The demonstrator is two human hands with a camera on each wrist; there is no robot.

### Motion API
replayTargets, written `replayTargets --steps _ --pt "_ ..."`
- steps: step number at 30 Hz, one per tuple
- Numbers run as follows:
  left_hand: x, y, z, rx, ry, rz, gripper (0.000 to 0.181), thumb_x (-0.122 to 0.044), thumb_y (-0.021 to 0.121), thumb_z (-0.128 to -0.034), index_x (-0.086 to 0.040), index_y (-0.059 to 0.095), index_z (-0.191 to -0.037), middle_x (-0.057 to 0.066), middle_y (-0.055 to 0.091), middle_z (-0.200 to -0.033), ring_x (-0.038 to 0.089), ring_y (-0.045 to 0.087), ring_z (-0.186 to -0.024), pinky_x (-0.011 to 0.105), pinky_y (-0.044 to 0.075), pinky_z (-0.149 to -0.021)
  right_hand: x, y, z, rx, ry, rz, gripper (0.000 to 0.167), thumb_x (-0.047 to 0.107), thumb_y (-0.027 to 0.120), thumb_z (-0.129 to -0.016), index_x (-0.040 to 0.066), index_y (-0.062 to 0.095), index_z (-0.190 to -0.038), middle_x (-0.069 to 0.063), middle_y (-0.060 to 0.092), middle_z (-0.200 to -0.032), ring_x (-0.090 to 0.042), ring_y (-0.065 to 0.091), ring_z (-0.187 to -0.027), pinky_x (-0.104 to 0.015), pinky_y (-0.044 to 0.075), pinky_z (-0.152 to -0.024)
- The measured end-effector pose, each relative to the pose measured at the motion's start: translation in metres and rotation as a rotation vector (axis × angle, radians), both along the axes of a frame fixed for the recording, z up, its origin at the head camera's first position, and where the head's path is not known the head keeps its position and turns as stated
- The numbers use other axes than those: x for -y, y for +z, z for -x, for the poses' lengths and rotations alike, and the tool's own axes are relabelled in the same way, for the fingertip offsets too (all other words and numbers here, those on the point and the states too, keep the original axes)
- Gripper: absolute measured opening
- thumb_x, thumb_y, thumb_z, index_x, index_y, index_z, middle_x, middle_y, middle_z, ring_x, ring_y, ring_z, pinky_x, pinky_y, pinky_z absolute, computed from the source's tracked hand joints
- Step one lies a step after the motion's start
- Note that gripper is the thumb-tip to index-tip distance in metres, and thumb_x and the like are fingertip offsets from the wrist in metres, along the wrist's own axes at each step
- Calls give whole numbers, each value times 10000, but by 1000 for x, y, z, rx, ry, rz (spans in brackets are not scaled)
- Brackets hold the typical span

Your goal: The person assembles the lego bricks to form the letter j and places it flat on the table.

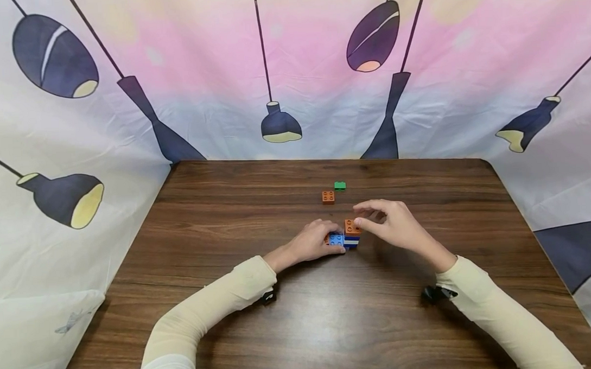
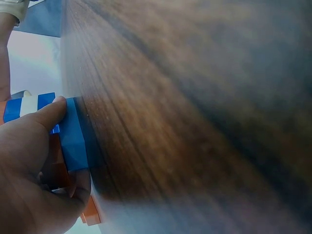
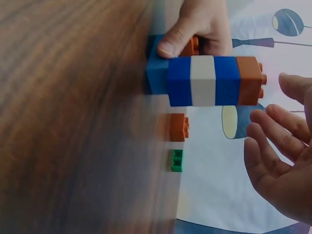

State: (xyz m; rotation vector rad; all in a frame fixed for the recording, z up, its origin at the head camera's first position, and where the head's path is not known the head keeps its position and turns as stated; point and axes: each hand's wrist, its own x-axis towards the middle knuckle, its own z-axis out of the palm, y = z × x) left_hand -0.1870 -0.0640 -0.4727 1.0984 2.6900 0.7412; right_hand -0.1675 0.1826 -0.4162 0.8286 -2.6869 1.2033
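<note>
My left hand (image 1: 311, 242) holds a building-block model by its low end, thumb on one side and fingers on the other. That end has a light blue brick (image 2: 75, 134) with an orange brick (image 2: 57, 163) beside it, partly hidden by the hand. A tower rises from the blue base: dark blue, a white brick (image 3: 203, 81), dark blue again, then an orange brick (image 3: 249, 81) with bare studs on top. Just right of that top, my right hand (image 1: 394, 224) hovers with its fingers loosely bent and apart from the tower, holding nothing.
Behind the model on the brown wooden table (image 1: 228, 208) lie a loose orange brick (image 1: 328, 197) and a small green brick (image 1: 340, 186). A cloth printed with lamps (image 1: 281, 122) hangs along the table's far edge and sides.
</note>
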Motion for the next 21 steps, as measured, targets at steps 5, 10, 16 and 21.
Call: replayTargets --steps 5,10,16,21 --pt "0 0 0 -4 -2 -6 431 -372 781 -917 -91 705 -1235 24 730 -1161 147 627 -995 304 489 -860 -1 6 10 -5 -33 12 293 293 715 -980 143 735 -1231 27 757 -1015 -105 688 -868 -337 569 -747" --pt "0 1 0 -9 -6 -8 433 -367 784 -915 -84 705 -1234 28 732 -1156 142 627 -984 305 486 -857 -1 4 24 -1 -52 12 295 305 715 -979 141 735 -1223 10 757 -1004 -123 692 -857 -350 565 -751" --pt "0 1 -1 -10 -7 -4 432 -374 780 -918 -86 707 -1231 26 731 -1158 141 626 -996 303 487 -864 0 -2 41 40 -76 8 338 342 731 -964 133 730 -1229 -35 763 -1048 -171 701 -901 -395 562 -787" --pt "0 1 0 -7 -1 0 433 -382 777 -918 -96 706 -1235 21 726 -1172 147 623 -1016 310 486 -877 3 -9 56 80 -85 12 361 349 755 -943 137 728 -1235 -58 759 -1073 -197 704 -922 -422 568 -806"
